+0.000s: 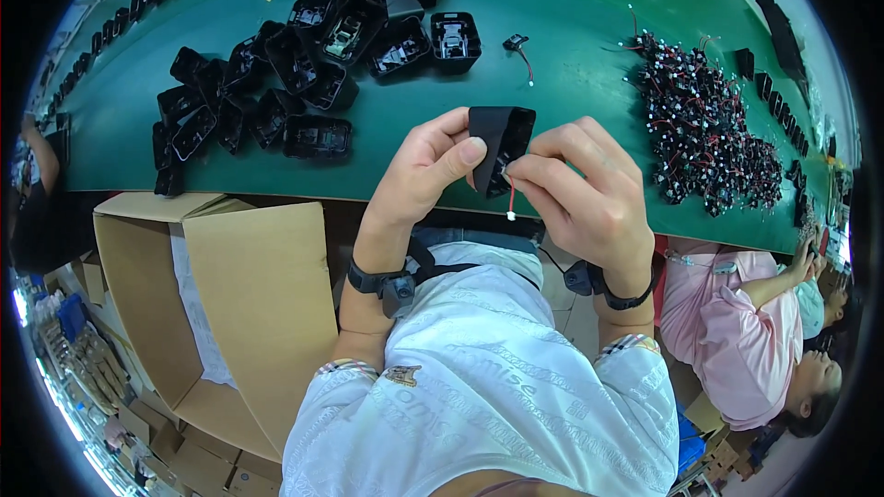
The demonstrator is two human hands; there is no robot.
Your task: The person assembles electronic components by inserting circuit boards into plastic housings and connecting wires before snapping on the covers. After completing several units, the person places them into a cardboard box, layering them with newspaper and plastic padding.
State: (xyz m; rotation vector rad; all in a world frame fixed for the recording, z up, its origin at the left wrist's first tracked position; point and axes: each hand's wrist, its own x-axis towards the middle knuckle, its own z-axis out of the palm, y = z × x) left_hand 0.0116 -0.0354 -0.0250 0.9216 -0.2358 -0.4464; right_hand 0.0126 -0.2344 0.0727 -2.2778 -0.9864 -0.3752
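My left hand [430,164] grips a black plastic housing [498,143] from its left side, thumb on its outer wall. The housing is tilted, its open side turned toward my right hand [585,186]. The right fingers are pinched at that opening, where a short red wire with a small white connector [511,215] hangs down. What sits between those fingertips is mostly hidden; the wire comes out beside them. Beyond the housing, a small black part with a red wire [517,42] lies alone on the green table [405,115].
Several black housings [318,137] are heaped on the table's left half. A big pile of small black wired parts [704,124] covers the right. An open cardboard box [267,304] stands at my left, below the table edge. A person in pink [737,331] sits at my right.
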